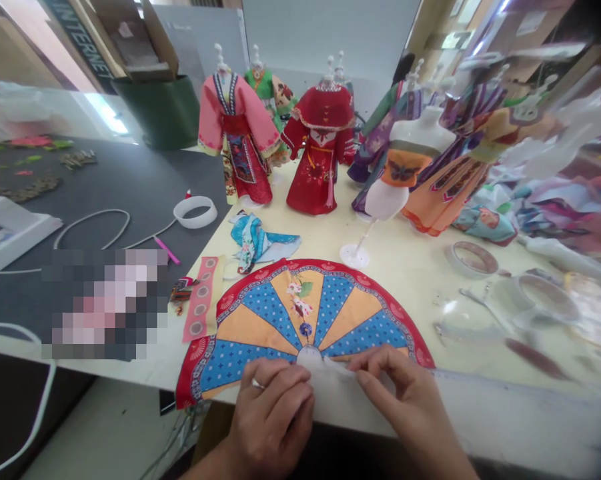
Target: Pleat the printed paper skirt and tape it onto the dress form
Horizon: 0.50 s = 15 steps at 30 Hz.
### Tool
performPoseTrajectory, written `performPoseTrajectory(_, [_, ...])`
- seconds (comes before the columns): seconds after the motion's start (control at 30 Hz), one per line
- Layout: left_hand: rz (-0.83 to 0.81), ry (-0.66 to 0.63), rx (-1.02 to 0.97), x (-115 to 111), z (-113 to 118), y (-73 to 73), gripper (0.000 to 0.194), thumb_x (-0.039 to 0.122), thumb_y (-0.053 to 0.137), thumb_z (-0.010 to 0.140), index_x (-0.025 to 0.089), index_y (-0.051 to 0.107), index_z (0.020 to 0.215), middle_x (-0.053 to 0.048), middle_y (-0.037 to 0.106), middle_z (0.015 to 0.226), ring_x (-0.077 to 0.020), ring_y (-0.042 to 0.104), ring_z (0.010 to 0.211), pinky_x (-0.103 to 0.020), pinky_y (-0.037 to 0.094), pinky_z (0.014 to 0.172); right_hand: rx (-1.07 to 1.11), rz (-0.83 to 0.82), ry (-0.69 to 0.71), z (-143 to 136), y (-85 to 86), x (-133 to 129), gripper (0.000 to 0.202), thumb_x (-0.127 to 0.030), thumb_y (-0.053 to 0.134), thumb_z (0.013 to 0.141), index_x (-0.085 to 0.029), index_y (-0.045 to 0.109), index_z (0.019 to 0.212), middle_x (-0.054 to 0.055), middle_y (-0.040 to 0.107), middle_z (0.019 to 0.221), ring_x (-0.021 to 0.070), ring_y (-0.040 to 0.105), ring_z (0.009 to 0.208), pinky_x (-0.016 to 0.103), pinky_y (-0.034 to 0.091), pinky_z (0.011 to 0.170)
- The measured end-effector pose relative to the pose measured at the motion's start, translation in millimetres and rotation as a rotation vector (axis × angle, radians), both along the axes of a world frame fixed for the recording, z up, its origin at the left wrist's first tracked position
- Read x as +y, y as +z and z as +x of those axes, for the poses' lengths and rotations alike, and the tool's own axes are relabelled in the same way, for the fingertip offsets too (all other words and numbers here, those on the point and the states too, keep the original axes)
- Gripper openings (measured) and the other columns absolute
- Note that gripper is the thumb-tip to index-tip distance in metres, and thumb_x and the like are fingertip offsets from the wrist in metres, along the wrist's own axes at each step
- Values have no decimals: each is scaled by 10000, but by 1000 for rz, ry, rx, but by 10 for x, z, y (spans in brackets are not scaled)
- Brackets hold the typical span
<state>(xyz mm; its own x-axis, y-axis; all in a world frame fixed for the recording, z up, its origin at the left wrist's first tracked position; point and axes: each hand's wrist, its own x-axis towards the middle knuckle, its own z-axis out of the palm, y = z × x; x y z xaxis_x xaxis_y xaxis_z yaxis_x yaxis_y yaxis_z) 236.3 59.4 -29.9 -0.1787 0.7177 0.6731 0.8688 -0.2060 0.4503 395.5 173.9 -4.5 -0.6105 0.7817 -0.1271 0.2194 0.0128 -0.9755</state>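
One fan-shaped cloth [270, 303] lay on the pale table [490, 407]. At its near edge: left hand [275, 410] curled, hold unclear from where I stood; right hand [407, 397], thumb and forefinger nearly closed on white strip [337, 369]. White mannequin [387, 199] beyond cloth.

The word "INTERNET" [86, 40] is being shown in pale capitals on a dark slanted strip [91, 61] at the upper left of the frame. No other lettering, brand or number is being legibly displayed.
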Motion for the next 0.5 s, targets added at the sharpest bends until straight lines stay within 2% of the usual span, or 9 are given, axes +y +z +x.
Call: performPoseTrajectory(0.5, [-19,21,44,11,7,-51,157,82,575,741,167,620,864,-65,736,878,-213,644,797,-378,400,796,-41,64,7,-43,14,41,262,-309,574,844,-213,443,639,11,639,767,209,634,824,304,469,736])
